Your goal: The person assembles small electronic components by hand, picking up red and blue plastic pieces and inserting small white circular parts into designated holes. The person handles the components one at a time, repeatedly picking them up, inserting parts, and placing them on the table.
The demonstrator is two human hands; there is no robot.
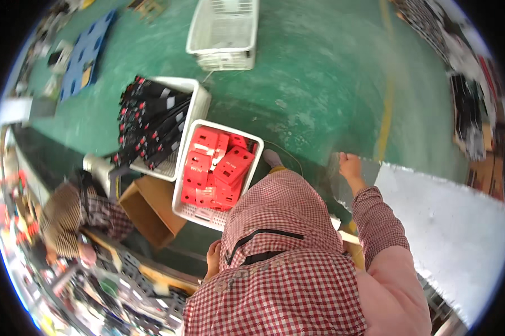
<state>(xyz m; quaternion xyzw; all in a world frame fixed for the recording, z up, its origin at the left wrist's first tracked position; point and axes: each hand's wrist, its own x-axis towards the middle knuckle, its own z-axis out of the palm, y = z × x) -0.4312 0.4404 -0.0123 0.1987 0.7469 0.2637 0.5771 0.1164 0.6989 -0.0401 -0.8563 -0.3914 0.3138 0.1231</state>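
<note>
My right hand (350, 165) reaches out past the corner of a pale grey table, its fingers curled closed. Beside it is a blurred, greyish, see-through patch (337, 182) like thin film; whether the fingers grip it is unclear. My left hand (212, 259) hangs low by the checked apron (275, 280), partly covered by it, and its fingers do not show well enough to read. Nearest to that hand stands a white plastic crate (203, 219) filled with red boxes (233, 165) that have dark round holes.
A second crate (199, 103) holds black folded umbrella-like bundles (151, 120). Farther off stands a white crate (221, 42). A cardboard box (151, 210) sits by a co-worker (67, 218) at a cluttered bench. The pale table (443, 218) is at right; a blue pallet (87, 56) lies far left.
</note>
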